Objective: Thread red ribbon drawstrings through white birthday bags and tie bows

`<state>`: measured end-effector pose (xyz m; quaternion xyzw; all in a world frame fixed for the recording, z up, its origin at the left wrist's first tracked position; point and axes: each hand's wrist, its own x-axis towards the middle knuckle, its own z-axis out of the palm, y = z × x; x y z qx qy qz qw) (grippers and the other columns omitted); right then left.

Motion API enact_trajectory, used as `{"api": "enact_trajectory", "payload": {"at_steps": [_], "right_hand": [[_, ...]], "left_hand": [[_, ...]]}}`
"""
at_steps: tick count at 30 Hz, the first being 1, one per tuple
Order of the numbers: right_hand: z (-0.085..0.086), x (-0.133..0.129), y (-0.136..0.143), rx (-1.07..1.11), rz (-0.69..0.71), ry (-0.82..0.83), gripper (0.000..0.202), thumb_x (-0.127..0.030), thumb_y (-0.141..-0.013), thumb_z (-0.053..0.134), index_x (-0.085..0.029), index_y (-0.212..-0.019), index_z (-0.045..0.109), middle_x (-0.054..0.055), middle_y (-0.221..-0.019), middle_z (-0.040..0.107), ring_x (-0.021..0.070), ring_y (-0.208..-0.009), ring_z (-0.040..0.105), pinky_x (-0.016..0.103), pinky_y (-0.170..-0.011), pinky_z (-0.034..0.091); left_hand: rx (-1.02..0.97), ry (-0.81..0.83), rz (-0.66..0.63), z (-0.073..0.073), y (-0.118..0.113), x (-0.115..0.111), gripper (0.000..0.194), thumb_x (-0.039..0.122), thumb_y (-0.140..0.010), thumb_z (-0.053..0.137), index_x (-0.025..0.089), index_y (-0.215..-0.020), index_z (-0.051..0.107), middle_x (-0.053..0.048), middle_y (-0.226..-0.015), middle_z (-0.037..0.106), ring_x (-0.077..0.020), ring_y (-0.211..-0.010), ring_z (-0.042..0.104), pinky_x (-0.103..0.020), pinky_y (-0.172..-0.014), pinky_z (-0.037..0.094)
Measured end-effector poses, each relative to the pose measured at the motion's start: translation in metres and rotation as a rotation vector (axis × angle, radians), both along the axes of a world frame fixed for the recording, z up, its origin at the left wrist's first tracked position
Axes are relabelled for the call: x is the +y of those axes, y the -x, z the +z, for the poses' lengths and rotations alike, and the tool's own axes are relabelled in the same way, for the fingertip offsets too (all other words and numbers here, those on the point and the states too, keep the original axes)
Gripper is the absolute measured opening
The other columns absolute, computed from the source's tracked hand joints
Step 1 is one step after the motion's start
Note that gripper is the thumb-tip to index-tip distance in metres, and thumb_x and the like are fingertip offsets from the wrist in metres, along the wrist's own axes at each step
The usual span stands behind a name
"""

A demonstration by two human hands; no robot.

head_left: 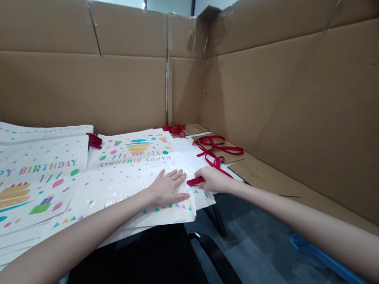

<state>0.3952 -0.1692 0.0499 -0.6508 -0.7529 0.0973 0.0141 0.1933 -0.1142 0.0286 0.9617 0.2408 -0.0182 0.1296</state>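
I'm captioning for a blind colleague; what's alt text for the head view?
A person's right hand grips red ribbon beside the left hand, spread flat on a white Happy Birthday sheet. More printed sheets lie leftward; cardboard walls stand behind.

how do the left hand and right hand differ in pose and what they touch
The left hand lies flat with its fingers spread, while the right hand is curled closed. The left hand rests on a white printed sheet; the right hand holds a red strip near the sheet's edge. Both are bare.
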Motion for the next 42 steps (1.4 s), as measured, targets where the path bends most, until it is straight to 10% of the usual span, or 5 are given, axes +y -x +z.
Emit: {"api": "enact_trajectory", "payload": {"at_steps": [9,26,37,42], "right_hand": [[-0.008,0.011,0.015,0.144,0.095,-0.011,0.016,-0.017,-0.073,0.058,-0.013,-0.083,0.069,0.006,-0.079,0.067,0.0158,-0.071,0.058,0.023,-0.062,0.034],[-0.020,-0.043,-0.097,0.047,-0.058,0.002,0.007,-0.019,-0.080,0.057,-0.015,-0.075,0.060,0.006,-0.079,0.064,0.0173,-0.074,0.055,0.024,-0.064,0.035],[-0.019,-0.001,0.015,0.082,0.044,-0.203,0.016,-0.017,-0.081,0.057,-0.016,-0.093,0.066,0.008,-0.096,0.066,0.0192,-0.091,0.058,0.024,-0.074,0.036],[-0.023,0.000,0.016,0.145,0.061,-0.200,0.014,-0.021,-0.082,0.059,-0.016,-0.093,0.066,0.007,-0.093,0.066,0.0186,-0.089,0.058,0.025,-0.073,0.037]], "left_hand": [[-0.038,-0.115,0.001,-0.011,0.001,-0.003,0.080,0.071,-0.087,0.017,0.022,-0.150,0.014,-0.008,-0.156,0.014,-0.0253,-0.145,0.012,-0.051,-0.117,0.002],[-0.083,-0.085,-0.003,-0.015,0.003,-0.003,0.079,0.071,-0.086,0.015,0.024,-0.150,0.015,-0.006,-0.156,0.012,-0.0251,-0.145,0.010,-0.049,-0.118,0.003],[0.016,-0.038,0.018,-0.002,0.001,-0.001,0.080,0.072,-0.086,0.020,0.023,-0.149,0.016,-0.008,-0.156,0.011,-0.0264,-0.145,0.010,-0.052,-0.117,0.008],[0.007,-0.063,0.015,-0.006,0.004,0.001,0.081,0.072,-0.086,0.019,0.023,-0.150,0.014,-0.007,-0.156,0.010,-0.0258,-0.145,0.009,-0.051,-0.117,0.006]]}}
